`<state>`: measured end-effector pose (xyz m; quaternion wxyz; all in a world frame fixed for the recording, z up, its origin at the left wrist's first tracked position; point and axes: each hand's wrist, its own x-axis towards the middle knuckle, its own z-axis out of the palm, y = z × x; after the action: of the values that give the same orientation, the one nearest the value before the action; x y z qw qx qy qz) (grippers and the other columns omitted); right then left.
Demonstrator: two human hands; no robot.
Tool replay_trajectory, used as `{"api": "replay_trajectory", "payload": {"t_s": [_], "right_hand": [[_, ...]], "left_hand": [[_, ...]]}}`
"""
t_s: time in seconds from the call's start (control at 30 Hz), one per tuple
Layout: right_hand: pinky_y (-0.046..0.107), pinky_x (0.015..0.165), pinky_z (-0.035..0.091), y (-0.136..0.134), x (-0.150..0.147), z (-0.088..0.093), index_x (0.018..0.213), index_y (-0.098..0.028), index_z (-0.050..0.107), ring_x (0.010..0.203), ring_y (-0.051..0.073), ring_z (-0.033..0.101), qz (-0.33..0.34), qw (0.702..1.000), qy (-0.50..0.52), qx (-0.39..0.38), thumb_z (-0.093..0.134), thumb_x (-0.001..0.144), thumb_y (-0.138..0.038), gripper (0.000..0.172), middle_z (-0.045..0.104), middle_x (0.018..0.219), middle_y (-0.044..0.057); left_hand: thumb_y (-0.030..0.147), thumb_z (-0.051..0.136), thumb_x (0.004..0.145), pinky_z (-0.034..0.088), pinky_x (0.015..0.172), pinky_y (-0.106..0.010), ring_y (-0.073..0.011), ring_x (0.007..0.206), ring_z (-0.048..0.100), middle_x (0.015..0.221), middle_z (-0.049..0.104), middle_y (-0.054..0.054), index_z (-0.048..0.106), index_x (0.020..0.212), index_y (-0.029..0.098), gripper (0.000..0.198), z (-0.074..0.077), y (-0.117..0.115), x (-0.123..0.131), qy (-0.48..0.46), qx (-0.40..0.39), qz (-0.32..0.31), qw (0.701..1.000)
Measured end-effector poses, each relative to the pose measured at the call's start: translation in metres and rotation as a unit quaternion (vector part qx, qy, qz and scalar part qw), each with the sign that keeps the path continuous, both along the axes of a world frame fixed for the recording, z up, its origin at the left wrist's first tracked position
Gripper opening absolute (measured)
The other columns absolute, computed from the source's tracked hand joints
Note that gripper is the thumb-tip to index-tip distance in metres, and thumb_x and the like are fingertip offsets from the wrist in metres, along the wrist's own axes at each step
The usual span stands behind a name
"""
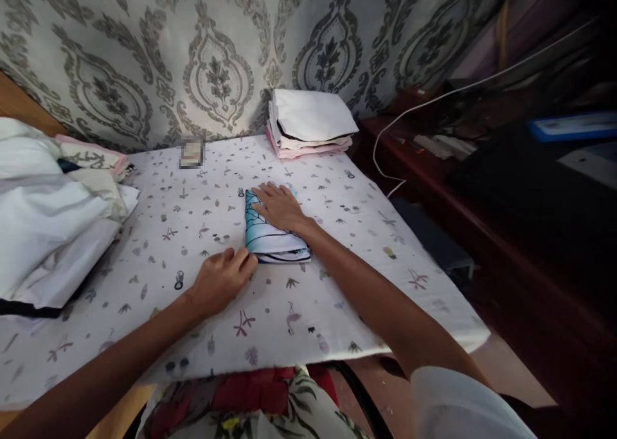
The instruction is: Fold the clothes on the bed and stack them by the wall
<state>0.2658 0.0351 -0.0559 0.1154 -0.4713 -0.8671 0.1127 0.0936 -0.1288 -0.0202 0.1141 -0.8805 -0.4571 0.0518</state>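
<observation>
A small folded cloth, blue and white with dark line patterns, lies near the middle of the patterned sheet that covers the table. My right hand lies flat on top of it, fingers stretched out toward the left. My left hand rests on the sheet at the cloth's near left corner, fingers curled, with the fingertips touching the cloth's edge.
A stack of folded white and pink cloths sits at the back against the patterned wall. A heap of white fabric fills the left side. Beyond the table's right edge stands a dark wooden desk with a white cable.
</observation>
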Motion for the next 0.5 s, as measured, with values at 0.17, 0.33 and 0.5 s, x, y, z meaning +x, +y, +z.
{"api": "replay_trajectory", "payload": {"t_s": [0.17,0.33,0.5], "right_hand": [[0.05,0.123,0.017,0.0,0.0,0.001,0.156,-0.022,0.037,0.152,0.029,0.025,-0.002,1.0,-0.003,-0.006,0.03,0.105,-0.051,0.059,0.035,0.163,0.01],[0.049,0.123,0.016,-0.002,-0.001,0.005,0.156,-0.021,0.038,0.153,0.028,0.024,-0.015,1.0,-0.007,-0.012,0.033,0.105,-0.05,0.059,0.034,0.163,0.01],[0.046,0.12,0.025,0.008,0.012,0.02,0.151,-0.019,0.044,0.145,0.023,0.039,0.001,0.998,0.022,-0.058,0.024,0.107,-0.036,0.051,0.049,0.154,0.009]], "left_hand": [[0.001,0.038,0.094,0.049,0.063,-0.03,-0.0188,0.077,0.062,0.101,0.069,-0.007,0.061,0.102,0.02,0.031,-0.002,-0.001,-0.016,-0.003,-0.005,-0.103,0.995],[0.001,0.039,0.092,0.048,0.063,-0.03,-0.02,0.083,0.065,0.1,0.069,-0.007,0.057,0.101,0.02,0.027,-0.006,-0.005,-0.024,-0.073,-0.039,-0.097,0.992],[0.029,0.04,0.1,0.043,0.055,-0.027,-0.0168,0.064,0.064,0.075,0.063,0.001,0.044,0.091,0.024,0.01,0.0,0.005,-0.017,-0.37,-0.157,0.148,0.904]]}}
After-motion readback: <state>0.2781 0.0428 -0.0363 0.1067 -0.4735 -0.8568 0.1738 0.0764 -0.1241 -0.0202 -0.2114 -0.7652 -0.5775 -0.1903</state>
